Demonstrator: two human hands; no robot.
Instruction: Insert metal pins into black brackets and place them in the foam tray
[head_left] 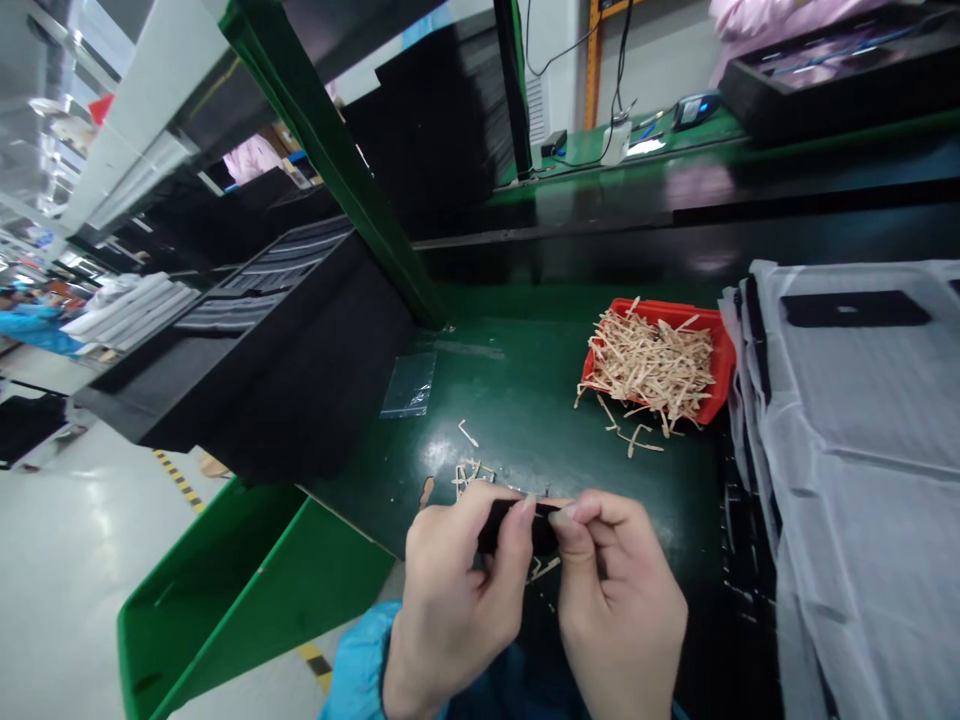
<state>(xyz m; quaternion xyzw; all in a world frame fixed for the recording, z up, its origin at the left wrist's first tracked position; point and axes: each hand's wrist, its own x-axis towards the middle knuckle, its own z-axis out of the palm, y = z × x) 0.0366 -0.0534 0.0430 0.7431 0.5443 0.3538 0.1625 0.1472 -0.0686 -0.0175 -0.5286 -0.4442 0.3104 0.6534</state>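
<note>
A small flat black piece (543,532) is held up between both hands over the front of the green work surface. My left hand (466,580) is closed on its left part, thumb laid across the near face. At its right edge my right hand (616,585) pinches with thumb and forefinger, the other fingers curled. Fingers cover much of the piece, so its full shape is hidden. Just beyond the hands lie several small pale strips (471,476), partly hidden by the left hand.
A red bin (724,365) heaped with thin pale strips (651,362) stands behind, to the right. White-wrapped stacked trays (870,450) fill the right side. A clear bag (409,385), a large black box (300,370), a green bin (300,590) and a slanting green post (337,160) are leftward.
</note>
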